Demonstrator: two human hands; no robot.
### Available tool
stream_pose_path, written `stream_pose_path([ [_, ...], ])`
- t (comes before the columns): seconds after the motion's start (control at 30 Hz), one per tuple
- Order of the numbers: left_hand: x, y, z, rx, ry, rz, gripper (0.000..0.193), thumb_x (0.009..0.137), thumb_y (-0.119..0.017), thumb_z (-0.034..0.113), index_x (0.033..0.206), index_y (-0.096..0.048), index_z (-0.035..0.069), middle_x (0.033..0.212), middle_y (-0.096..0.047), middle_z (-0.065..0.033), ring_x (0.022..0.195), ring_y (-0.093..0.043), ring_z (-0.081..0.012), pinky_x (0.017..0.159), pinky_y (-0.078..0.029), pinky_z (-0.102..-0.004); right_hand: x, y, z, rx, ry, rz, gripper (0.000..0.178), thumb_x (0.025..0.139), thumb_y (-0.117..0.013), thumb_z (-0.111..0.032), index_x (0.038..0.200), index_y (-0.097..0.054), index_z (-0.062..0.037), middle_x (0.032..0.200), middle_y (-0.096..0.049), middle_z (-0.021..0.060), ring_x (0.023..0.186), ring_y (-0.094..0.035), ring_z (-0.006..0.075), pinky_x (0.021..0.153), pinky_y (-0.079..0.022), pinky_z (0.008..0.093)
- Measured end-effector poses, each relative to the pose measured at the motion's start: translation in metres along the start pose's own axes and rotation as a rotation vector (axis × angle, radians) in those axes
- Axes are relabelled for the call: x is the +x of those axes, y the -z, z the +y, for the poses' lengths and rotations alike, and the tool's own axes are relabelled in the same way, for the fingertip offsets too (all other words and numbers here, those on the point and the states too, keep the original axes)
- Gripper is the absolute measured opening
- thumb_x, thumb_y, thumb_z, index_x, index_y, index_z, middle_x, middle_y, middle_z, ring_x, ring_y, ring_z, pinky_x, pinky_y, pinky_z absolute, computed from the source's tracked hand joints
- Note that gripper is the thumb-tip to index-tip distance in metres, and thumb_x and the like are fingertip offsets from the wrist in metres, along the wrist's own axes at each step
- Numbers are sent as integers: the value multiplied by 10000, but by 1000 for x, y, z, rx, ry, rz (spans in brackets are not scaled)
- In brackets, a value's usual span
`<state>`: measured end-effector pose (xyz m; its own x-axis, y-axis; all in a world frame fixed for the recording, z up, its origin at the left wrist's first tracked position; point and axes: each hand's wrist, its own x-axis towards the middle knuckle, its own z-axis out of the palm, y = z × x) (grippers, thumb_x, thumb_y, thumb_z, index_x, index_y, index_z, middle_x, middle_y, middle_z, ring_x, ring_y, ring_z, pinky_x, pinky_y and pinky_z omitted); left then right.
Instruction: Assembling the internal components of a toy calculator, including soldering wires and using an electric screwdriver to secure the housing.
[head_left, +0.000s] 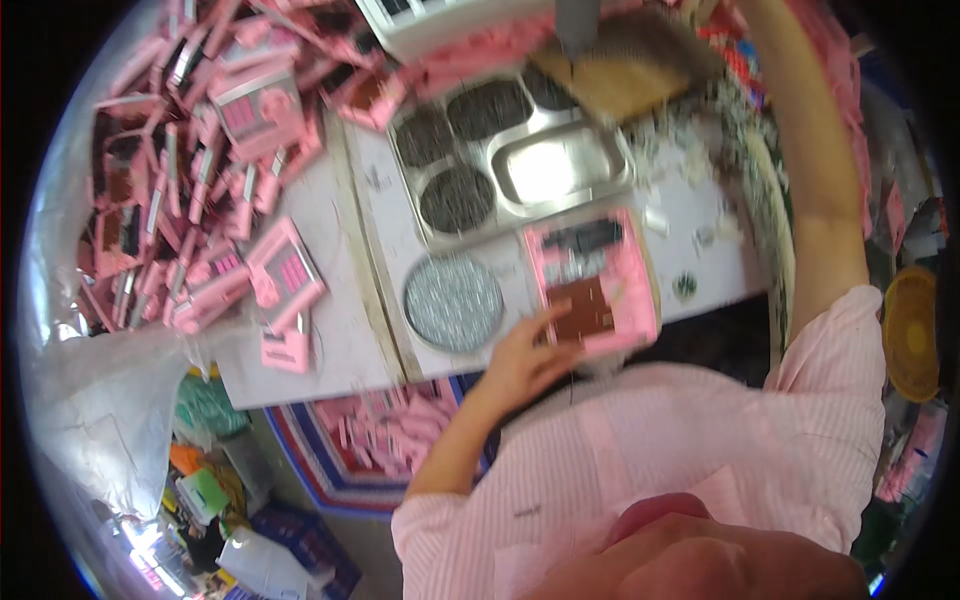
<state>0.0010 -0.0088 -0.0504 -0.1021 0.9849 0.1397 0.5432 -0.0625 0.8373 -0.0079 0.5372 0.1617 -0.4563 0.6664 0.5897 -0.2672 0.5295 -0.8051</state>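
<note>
My left hand rests at the near left edge of a pink open case, its fingers apart and touching a brown panel inside. Black and clear pieces lie in the far part of that case. My right forearm stretches away to the top edge, where the hand passes out of the picture. Left of the case sits a round tin of fine silvery pieces. Beyond it, a metal compartment tray holds dark slender pieces in several wells; its large rectangular well shows bare metal.
Pink makeup palettes and slim pink items are heaped at the far left. A white basket and a brown cardboard piece stand at the back. Clear scraps litter the right side. Below the table edge is a striped bag of pink pieces.
</note>
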Motion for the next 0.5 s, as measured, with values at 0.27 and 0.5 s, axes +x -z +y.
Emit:
stream_pose_path([
  [0.27,8,5,7,-77,14,-14,297,779,-804,95,1072,-787,137,1465,-518,-199,1339,-527,-378,1076,-443,-426,-386,4,-111,-287,-326,-656,134,842,-719,-41,975,-706,-52,863,-617,40,815,-583,167,699,-457,294],
  [0.5,6,4,4,-57,15,-9,294,786,-792,64,1074,-789,121,1479,-495,-195,1355,-519,-355,1031,-473,-398,-418,-15,-106,-605,51,-650,162,721,-773,-89,849,-674,-83,877,-659,37,860,-599,262,721,-521,339],
])
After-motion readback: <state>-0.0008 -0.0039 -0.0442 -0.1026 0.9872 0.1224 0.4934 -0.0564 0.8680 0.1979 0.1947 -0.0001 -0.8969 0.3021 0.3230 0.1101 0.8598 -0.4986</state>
